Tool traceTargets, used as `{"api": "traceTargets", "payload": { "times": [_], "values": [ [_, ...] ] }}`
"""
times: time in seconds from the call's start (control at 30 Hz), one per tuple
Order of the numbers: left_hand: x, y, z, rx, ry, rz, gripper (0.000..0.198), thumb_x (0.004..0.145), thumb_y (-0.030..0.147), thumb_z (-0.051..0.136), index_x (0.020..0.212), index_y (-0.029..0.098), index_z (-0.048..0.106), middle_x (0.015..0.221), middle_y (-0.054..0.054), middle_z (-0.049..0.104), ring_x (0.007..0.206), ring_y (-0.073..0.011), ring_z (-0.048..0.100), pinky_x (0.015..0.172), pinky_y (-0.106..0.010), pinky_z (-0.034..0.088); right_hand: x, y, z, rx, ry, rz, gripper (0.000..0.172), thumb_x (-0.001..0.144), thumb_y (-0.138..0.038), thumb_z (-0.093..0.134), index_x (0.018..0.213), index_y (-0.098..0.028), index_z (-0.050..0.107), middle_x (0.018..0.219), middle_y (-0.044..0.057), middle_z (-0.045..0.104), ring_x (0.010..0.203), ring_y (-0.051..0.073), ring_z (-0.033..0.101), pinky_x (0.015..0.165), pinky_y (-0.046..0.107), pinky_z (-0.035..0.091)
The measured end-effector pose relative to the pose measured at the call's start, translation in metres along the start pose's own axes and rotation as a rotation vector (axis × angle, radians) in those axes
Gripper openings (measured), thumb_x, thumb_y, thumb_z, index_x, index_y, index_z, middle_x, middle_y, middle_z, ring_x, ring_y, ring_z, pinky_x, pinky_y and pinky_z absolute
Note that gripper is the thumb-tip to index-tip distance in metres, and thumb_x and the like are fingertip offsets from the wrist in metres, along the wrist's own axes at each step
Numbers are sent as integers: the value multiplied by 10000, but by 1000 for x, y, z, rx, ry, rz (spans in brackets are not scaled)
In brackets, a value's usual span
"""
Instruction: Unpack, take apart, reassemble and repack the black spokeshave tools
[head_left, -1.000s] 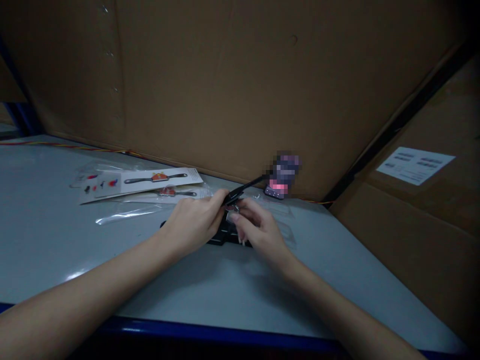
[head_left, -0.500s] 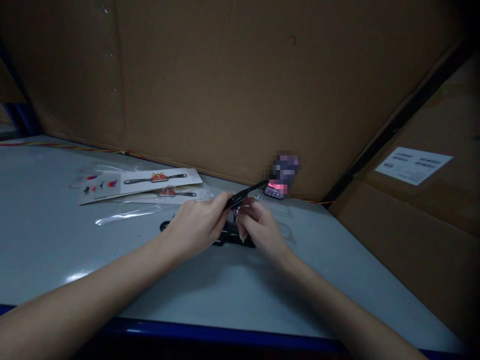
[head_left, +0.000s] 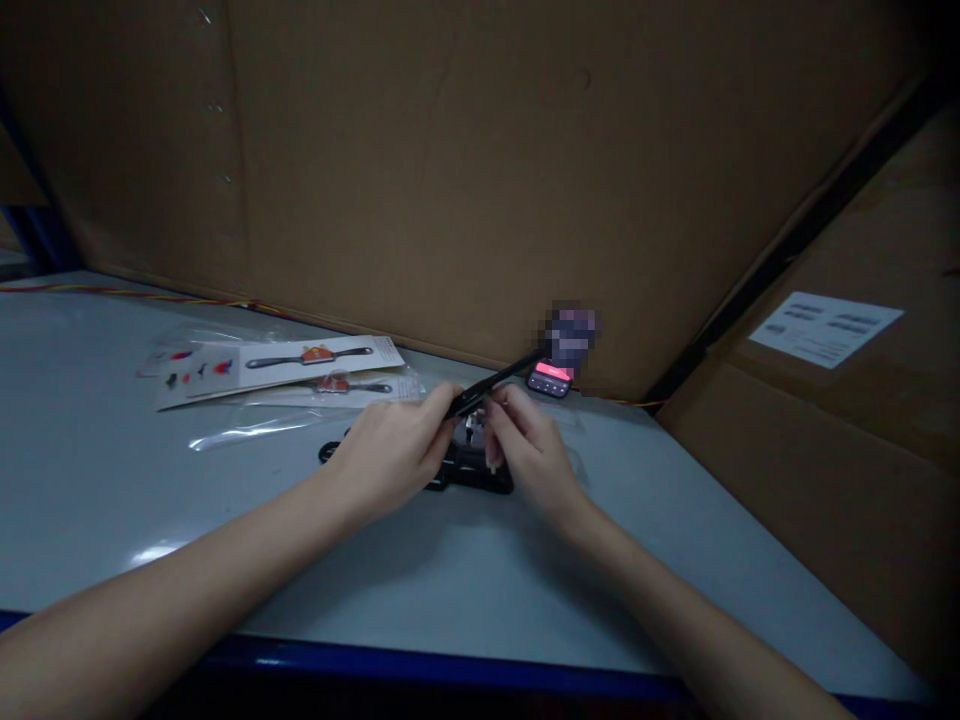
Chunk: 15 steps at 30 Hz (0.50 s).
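Observation:
My left hand [head_left: 397, 440] is wrapped round a long black tool that looks like a spokeshave [head_left: 487, 387], which slants up to the right above the table. Close by, my right hand [head_left: 532, 440] has its fingers pinched at the tool's underside; what they hold is hidden. A small shiny metal part [head_left: 473, 428] shows between the two hands. Below them another black tool [head_left: 476, 474] lies on the table, partly covered by my hands. Its round end with a hole [head_left: 327, 452] sticks out left of my left hand.
Printed cards showing spokeshaves [head_left: 319, 360] lie at the back left with clear plastic bags [head_left: 232, 432]. A lit phone [head_left: 551, 378] leans on the cardboard wall [head_left: 420, 180]. A labelled cardboard panel [head_left: 825, 420] borders the table [head_left: 225, 540] on the right.
My right hand has shifted slightly right, uncovering more of the small metal part. The held tool has turned a little; my left hand has stayed in place.

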<state>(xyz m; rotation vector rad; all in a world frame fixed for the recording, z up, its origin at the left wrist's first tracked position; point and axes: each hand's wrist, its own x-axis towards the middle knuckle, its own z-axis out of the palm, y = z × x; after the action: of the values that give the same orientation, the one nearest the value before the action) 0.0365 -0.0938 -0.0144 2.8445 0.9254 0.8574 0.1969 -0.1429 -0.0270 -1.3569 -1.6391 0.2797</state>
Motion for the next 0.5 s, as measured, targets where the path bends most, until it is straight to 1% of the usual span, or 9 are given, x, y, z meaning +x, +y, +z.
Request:
{"api": "traceTargets", "payload": {
  "times": [0.07, 0.13, 0.23, 0.33, 0.4, 0.5],
  "values": [
    [0, 1, -1, -35, -13, -4, 252, 893, 234, 341, 1113, 181, 451, 762, -42, 657, 655, -186, 630, 522, -243, 380, 0, 2, 2, 21, 5, 4, 115, 865, -288, 416, 786, -217, 460, 546, -60, 455, 470, 101, 449, 471, 229, 315],
    [-1, 1, -1, -76, -15, -18, 251, 892, 234, 344, 1112, 183, 453, 784, -47, 658, 677, -184, 631, 543, -243, 392, -1, 0, 4, -85, 16, -56, 74, 833, -261, 462, 776, -215, 467, 552, -61, 458, 478, 97, 439, 483, 230, 307],
    [0, 0, -2, -105, -11, -42, 239, 892, 247, 350, 1094, 184, 461, 802, -53, 660, 705, -188, 633, 563, -245, 398, -4, -6, 2, -326, 64, -193, 77, 799, -251, 514, 748, -203, 483, 514, -63, 447, 476, 101, 426, 524, 249, 304],
    [1, -1, -2, -104, -4, -51, 222, 894, 261, 350, 1065, 187, 472, 792, -51, 657, 708, -193, 631, 558, -245, 393, -4, -9, -3, -515, 91, -337, 74, 808, -249, 515, 768, -187, 519, 522, -48, 493, 494, 112, 449, 579, 271, 311],
    [1, 0, -1, -123, -2, -54, 217, 895, 262, 348, 1053, 186, 476, 777, -47, 653, 693, -188, 628, 548, -241, 387, -3, -9, -7, -607, 117, -403, 97, 821, -261, 504, 804, -175, 546, 543, -34, 528, 504, 118, 463, 602, 280, 315],
    [1, 0, -1, -174, -15, -63, 211, 889, 248, 359, 1050, 180, 477, 749, -39, 643, 654, -171, 617, 531, -232, 381, 0, -6, -11, -674, 228, -501, 160, 818, -287, 514, 879, -148, 565, 578, -11, 565, 520, 129, 483, 611, 283, 324]
  ]
}}
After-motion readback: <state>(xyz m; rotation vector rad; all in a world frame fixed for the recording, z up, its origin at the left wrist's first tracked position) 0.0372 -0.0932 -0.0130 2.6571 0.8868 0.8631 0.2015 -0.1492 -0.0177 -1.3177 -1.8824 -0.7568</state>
